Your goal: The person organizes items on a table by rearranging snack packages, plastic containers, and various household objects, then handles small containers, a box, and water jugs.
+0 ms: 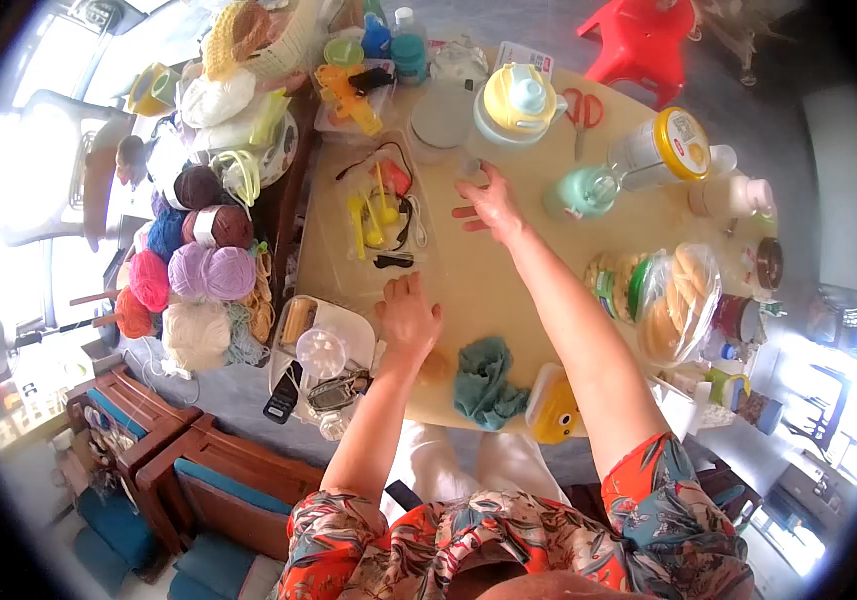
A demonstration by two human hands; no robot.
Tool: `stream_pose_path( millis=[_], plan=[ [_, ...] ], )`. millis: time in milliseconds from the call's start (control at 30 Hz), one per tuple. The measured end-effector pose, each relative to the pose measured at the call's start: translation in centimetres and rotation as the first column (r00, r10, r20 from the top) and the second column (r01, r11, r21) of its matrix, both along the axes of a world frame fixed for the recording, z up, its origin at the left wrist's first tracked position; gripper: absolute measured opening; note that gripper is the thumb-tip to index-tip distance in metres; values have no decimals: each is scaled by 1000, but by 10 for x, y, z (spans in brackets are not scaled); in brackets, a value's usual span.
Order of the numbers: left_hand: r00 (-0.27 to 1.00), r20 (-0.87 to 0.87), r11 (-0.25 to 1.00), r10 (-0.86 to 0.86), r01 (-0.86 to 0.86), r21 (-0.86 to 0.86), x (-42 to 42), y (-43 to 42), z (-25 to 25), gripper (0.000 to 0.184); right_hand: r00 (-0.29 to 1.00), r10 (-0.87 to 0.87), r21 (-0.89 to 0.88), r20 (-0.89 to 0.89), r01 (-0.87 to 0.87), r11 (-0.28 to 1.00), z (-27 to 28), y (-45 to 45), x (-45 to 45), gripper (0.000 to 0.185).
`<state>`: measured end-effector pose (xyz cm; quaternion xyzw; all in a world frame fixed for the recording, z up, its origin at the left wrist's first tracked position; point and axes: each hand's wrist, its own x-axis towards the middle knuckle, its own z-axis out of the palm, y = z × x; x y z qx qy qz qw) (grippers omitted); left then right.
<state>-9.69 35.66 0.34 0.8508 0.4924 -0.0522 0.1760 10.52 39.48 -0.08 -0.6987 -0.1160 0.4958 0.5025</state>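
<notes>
My left hand (410, 314) is over the table at the near edge of a clear plastic tray (333, 245), fingers pointing forward and slightly bent, with nothing visible in them. The tray holds yellow plastic pieces (376, 215), a red item (395, 178) and cords. Close to that hand lies a small black object (393, 261). Farther forward, my right hand (493, 207) reaches out with its fingers apart. A small translucent piece (470, 172) shows at its fingertips; whether they touch it is unclear. Beyond stands a jug with a yellow lid (518, 98).
Red-handled scissors (583, 112), a green bottle (584, 192), a yellow-lidded jar (648, 160) and bagged bread (683, 300) stand rightward. A teal cloth (489, 385) and yellow box (552, 405) lie near me. Yarn balls (211, 270) are piled left, beside a white tray (348, 325).
</notes>
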Motion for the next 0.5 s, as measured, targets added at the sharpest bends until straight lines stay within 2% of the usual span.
stream_pose_path(
  millis=[33,133,233,333,433,500],
  plan=[
    [998,-62,1000,-27,27,9,-2,-1,-1,41,1000,-7,6,-29,7,1000,0,3,0,69],
    [997,-23,996,-70,71,61,-5,4,-17,38,997,-27,-7,-71,27,1000,5,14,-1,68],
    [992,-53,993,-115,114,-8,-4,16,-25,34,997,-27,-70,-74,22,997,-3,27,0,61],
    [970,13,970,-244,244,0,6,16,-31,26,987,71,-86,144,-59,995,-11,33,-4,51],
    [933,77,936,-350,348,45,29,0,-30,23,934,237,-208,267,-184,961,-11,23,5,50],
    [934,96,938,-345,347,1,46,-20,-32,20,887,328,-274,325,-244,930,-11,15,10,47]
  ],
)
